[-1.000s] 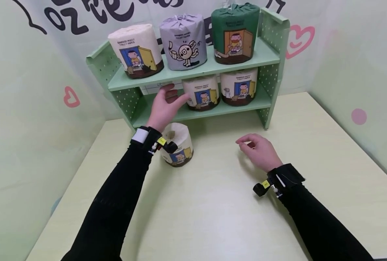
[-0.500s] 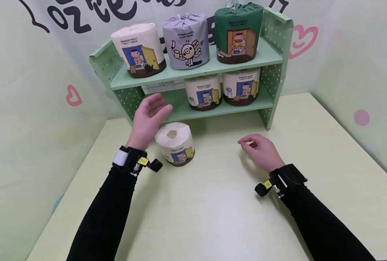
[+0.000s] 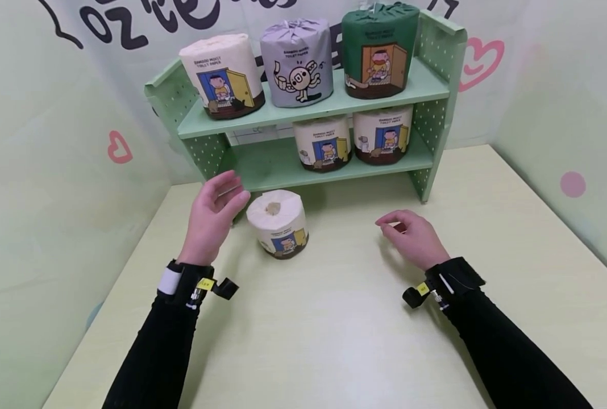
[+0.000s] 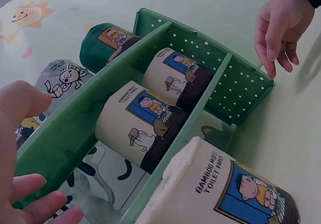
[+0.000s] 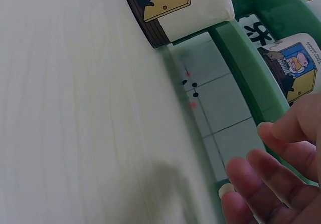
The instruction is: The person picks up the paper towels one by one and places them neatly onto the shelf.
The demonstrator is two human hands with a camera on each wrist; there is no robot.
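Note:
A white-topped toilet roll (image 3: 278, 230) with a cartoon wrapper stands upright on the table in front of the shelf. To its left, my left hand (image 3: 208, 221) holds nothing, its fingers apart from the roll and loosely bent. My right hand (image 3: 413, 238) hovers low over the table at the right, fingers loosely curled with nothing in them. Behind stands a green two-tier shelf (image 3: 262, 165). Two cream toilet rolls sit on its lower tier, one mid-shelf (image 3: 323, 145) and one at the right (image 3: 383, 136). Bare shelf lies left of them.
Along the upper tier stand a cream toilet roll (image 3: 223, 76), a lilac-wrapped roll (image 3: 296, 63) and a green-wrapped roll (image 3: 380, 51). Printed cloth walls (image 3: 554, 113) close in the pale table (image 3: 329, 324) at the back and both sides.
My left hand has drawn back from the lower tier, down and left past the toilet roll on the table. The right hand has stayed in place; the view has shifted slightly.

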